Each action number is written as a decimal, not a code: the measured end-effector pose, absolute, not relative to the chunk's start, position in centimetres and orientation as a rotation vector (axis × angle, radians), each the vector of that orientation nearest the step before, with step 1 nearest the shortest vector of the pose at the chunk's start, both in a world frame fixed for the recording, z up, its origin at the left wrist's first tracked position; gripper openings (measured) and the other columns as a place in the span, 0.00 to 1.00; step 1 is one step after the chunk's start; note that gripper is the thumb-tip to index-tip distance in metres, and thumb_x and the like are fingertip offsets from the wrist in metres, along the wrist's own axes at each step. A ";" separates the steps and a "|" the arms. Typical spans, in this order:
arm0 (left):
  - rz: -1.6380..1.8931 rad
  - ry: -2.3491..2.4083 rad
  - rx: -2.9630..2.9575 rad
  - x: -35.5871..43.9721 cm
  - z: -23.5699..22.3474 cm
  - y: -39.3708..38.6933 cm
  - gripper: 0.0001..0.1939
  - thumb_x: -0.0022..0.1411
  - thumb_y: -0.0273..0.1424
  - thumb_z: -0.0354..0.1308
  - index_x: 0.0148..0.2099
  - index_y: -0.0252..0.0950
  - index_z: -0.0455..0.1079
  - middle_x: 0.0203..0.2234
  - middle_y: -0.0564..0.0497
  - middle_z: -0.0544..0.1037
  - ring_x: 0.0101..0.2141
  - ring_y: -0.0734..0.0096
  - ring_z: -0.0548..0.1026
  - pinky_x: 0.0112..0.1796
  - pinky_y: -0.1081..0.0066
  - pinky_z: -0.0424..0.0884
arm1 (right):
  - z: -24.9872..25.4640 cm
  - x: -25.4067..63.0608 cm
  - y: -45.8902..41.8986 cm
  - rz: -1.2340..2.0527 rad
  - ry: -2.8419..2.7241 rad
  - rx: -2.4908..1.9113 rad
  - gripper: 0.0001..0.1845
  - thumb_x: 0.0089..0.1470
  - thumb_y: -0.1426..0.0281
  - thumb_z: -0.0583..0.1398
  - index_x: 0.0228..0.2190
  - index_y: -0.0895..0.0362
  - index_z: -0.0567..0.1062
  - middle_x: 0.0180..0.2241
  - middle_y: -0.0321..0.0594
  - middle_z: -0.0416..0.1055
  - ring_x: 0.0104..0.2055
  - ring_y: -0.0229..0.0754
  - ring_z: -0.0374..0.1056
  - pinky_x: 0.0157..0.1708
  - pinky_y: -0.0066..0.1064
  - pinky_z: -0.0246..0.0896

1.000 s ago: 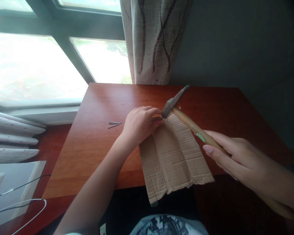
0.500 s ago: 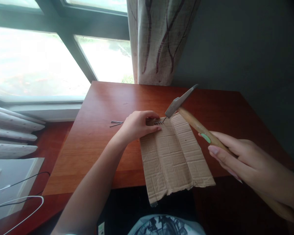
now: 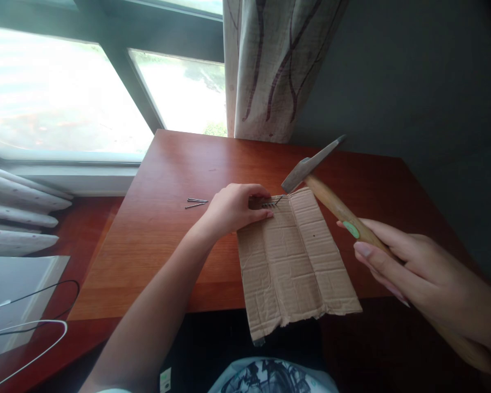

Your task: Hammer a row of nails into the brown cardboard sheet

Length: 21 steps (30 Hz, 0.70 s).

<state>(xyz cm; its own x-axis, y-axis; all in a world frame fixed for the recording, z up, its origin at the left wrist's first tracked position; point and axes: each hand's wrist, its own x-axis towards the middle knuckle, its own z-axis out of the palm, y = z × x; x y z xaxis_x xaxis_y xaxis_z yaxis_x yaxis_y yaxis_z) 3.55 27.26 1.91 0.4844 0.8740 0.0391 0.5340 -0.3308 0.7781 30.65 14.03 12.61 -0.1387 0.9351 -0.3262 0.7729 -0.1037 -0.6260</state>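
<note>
Head camera view: a hammer point(image 3: 331, 203) is poised over the far edge of a piece of cardboard point(image 3: 294, 262), its wooden handle gripped in the person's right hand point(image 3: 417, 267), its metal head just beside a leaning nail point(image 3: 279, 201) and apart from it. The left hand point(image 3: 233, 206) sits at the cardboard's far left corner, thumb and fingers parted around a short row of nails point(image 3: 269, 205). The stroke looks best made light and short, the blunt face square to the nail, the left fingertips well aside and pressing the sheet flat; the tilt may call for straightening first. The cardboard lies across the near edge of the table point(image 3: 147, 256) and overhangs it, brown, ridged and creased, its near edge ragged, a small dark spot marking its right strip. The hammer's head tapers away from the blunt end; a green oval marks the handle. Loose nails point(image 3: 195, 205) lie toward the table's left edge.
</note>
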 end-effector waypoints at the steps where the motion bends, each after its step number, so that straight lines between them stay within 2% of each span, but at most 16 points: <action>1: 0.601 1.160 2.012 3.5 1.9 27.2 0.16 0.56 0.41 0.71 0.47 0.45 0.82 0.43 0.51 0.86 0.44 0.59 0.83 0.44 0.66 0.79 | 12.6 30.6 14.1 1.068 -1.940 -1.896 0.29 0.69 0.51 0.53 0.62 0.53 0.73 0.15 0.31 0.65 0.14 0.43 0.61 0.13 0.32 0.57; 8: 0.602 1.158 2.003 3.5 2.2 27.1 0.16 0.56 0.40 0.71 0.47 0.45 0.82 0.43 0.51 0.86 0.44 0.59 0.83 0.44 0.66 0.79 | 11.9 30.4 14.3 1.143 -1.947 -1.905 0.31 0.70 0.51 0.51 0.63 0.56 0.71 0.15 0.30 0.64 0.14 0.42 0.61 0.13 0.31 0.55; 11: 0.600 1.152 2.002 3.5 2.1 27.1 0.16 0.56 0.40 0.71 0.48 0.45 0.82 0.43 0.50 0.86 0.45 0.58 0.83 0.44 0.66 0.79 | 11.7 30.3 14.2 1.144 -1.936 -1.885 0.30 0.70 0.52 0.52 0.62 0.56 0.72 0.18 0.32 0.68 0.16 0.41 0.62 0.14 0.31 0.57; 16: 0.577 1.150 2.003 3.5 1.9 27.3 0.17 0.57 0.42 0.70 0.48 0.45 0.81 0.45 0.50 0.85 0.47 0.57 0.82 0.45 0.65 0.79 | 11.7 30.3 14.1 1.123 -1.974 -1.878 0.27 0.71 0.54 0.52 0.59 0.56 0.74 0.17 0.31 0.67 0.15 0.42 0.62 0.14 0.31 0.59; 18: 0.577 1.139 2.005 3.5 1.8 27.3 0.17 0.58 0.42 0.70 0.49 0.45 0.81 0.46 0.51 0.85 0.47 0.57 0.82 0.45 0.65 0.79 | 11.7 30.2 14.0 1.089 -1.976 -1.874 0.27 0.71 0.54 0.52 0.60 0.55 0.73 0.23 0.36 0.75 0.20 0.44 0.69 0.21 0.34 0.67; 21: 0.571 1.136 2.008 3.5 1.8 27.3 0.17 0.58 0.42 0.70 0.49 0.45 0.81 0.46 0.51 0.85 0.48 0.57 0.82 0.45 0.65 0.79 | 11.6 30.0 13.9 1.045 -2.001 -1.833 0.25 0.70 0.54 0.53 0.59 0.53 0.75 0.40 0.45 0.82 0.35 0.50 0.78 0.37 0.40 0.75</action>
<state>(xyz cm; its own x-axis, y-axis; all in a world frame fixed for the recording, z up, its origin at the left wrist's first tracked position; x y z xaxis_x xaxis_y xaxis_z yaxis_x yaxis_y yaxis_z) 3.47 27.30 1.82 0.5076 0.8614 0.0182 0.5286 -0.3280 0.7829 30.04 13.93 11.64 -0.1885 0.9390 -0.2876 0.7725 -0.0391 -0.6338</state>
